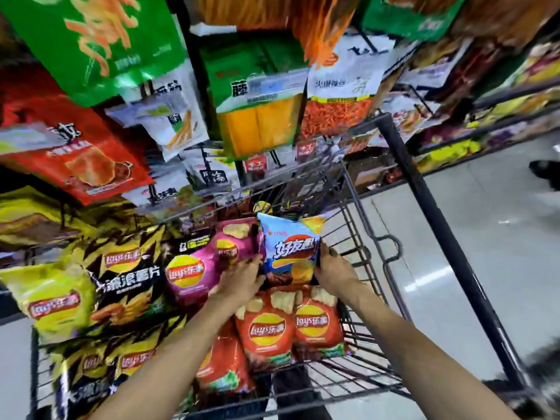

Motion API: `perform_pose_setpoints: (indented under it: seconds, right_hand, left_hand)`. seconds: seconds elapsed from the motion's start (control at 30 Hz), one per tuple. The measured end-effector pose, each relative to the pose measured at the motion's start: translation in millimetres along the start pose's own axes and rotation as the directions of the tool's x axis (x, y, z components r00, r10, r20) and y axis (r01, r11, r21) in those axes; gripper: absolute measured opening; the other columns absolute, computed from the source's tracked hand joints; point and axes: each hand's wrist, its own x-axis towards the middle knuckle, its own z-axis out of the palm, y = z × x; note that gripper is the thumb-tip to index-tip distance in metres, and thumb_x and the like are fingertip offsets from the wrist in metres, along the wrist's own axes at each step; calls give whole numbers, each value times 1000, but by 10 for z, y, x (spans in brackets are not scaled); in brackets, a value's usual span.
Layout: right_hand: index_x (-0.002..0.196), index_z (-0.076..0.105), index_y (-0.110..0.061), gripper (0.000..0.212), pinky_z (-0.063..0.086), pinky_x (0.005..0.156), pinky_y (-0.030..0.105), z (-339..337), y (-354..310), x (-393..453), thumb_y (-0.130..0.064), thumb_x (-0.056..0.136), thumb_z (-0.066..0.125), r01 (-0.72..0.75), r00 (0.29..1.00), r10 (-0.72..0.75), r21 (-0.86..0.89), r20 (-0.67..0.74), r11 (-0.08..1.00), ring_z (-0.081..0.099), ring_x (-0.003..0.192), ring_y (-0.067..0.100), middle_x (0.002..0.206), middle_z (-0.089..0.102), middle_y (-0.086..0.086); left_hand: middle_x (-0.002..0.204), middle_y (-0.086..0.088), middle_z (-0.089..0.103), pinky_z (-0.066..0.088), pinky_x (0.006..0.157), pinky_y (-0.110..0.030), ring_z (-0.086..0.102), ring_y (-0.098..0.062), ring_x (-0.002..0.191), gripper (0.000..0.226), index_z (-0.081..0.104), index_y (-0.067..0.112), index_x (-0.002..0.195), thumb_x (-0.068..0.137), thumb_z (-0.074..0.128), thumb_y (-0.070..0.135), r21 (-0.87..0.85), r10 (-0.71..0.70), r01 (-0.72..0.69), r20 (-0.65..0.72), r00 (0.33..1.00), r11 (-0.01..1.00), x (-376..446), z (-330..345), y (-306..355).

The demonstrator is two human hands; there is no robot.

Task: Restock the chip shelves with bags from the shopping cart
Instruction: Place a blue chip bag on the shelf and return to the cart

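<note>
Blue chip bag point(289, 250), printed with white characters "好友趣" above pictured chips, held upright over the wire shopping cart point(368, 268). The right hand point(331, 272) pinches its edge at 3 o'clock, fingers curled round the side; the left hand point(239, 278) touches its lower edge at 8 o'clock, though whether it grips cannot be told. Below lie 2 red bags point(291, 327) marked "Lay's 乐事"; a pink Lay's bag point(194, 268) lies at 9 o'clock.

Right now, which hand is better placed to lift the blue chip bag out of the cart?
Right. The right hand already grips the blue chip bag by its edge; the left hand only rests beside it, against the pink bag.
</note>
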Motion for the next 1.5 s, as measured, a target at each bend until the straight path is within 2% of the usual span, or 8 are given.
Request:
perform_pose_setpoints:
  seconds: [0.27, 0.47, 0.67, 0.83, 0.93, 1.07, 1.3, 1.5]
  right_hand:
    - [156, 0, -2, 76, 45, 84, 39, 60, -28, 281, -19, 100, 49, -38, 999, 43, 226, -15, 973, 56, 113, 41, 129, 55, 26]
    - [147, 19, -6, 59, 36, 67, 31, 83, -112, 291, -17, 100, 52, -82, 996, 83, 460, 18, 884, 62, 100, 44, 114, 63, 26]
    - [137, 33, -7, 44, 42, 65, 36, 20, -243, 179, -12, 98, 53, 73, 986, 21, 537, -168, 840, 63, 96, 46, 111, 66, 24]
    - [134, 40, -9, 43, 41, 71, 34, -280, -382, -10, -15, 96, 60, 191, 954, -16, 564, -300, 803, 62, 106, 40, 117, 67, 17]
    - [133, 41, -7, 44, 49, 83, 38, -525, -461, -172, -13, 95, 63, 255, 931, -42, 567, -362, 783, 62, 112, 36, 122, 67, 15]
    - [131, 41, -9, 42, 49, 93, 39, -819, -482, -475, -12, 95, 63, 356, 888, -82, 564, -452, 745, 61, 116, 30, 124, 65, 13]
    - [136, 39, -12, 47, 48, 97, 43, -1283, -125, -1246, -18, 96, 62, 485, 734, -53, 468, -677, 739, 59, 120, 28, 130, 62, 9]
    - [139, 37, -14, 50, 54, 89, 47, -1417, 550, -2104, -30, 97, 60, 501, 638, 61, 474, -768, 725, 66, 108, 22, 123, 67, 3]
  left_hand:
    - [127, -6, 63, 52, 86, -41, 61, -28, 114, 55, 48, 17, 133, 93, 56, 54, -145, 17, -9, 51, 999, 989, 361, 312, -101]
    - [133, -12, 59, 48, 93, -47, 57, -35, 120, 65, 43, 15, 141, 91, 61, 51, -301, 3, 26, 97, 995, 953, 421, 450, -146]
    - [125, -4, 65, 54, 86, -46, 62, -31, 113, 47, 47, 19, 131, 93, 63, 41, -367, -72, 50, -44, 996, 929, 330, 321, -186]
    - [125, -5, 67, 55, 82, -45, 63, -30, 113, 57, 43, 21, 141, 93, 58, 49, -422, -103, 35, -138, 985, 906, 160, -9, -194]
    - [122, 1, 68, 56, 82, -47, 66, -24, 110, 74, 46, 27, 138, 80, 48, 73, -492, -61, -60, -227, 972, 869, 59, -197, -220]
    - [120, 3, 69, 55, 86, -48, 66, -20, 107, 81, 50, 27, 137, 77, 47, 82, -548, -2, -201, -347, 938, 812, -86, -454, -145]
    - [124, 5, 64, 50, 96, -40, 60, -16, 115, 47, 55, 15, 135, 93, 64, 36, -558, 94, -410, -508, 856, 722, -611, -901, 681]
    - [136, -2, 54, 39, 98, -27, 49, -15, 124, 48, 51, 11, 140, 96, 60, 29, -424, 286, -584, -581, 762, 692, -1011, -824, 1485]
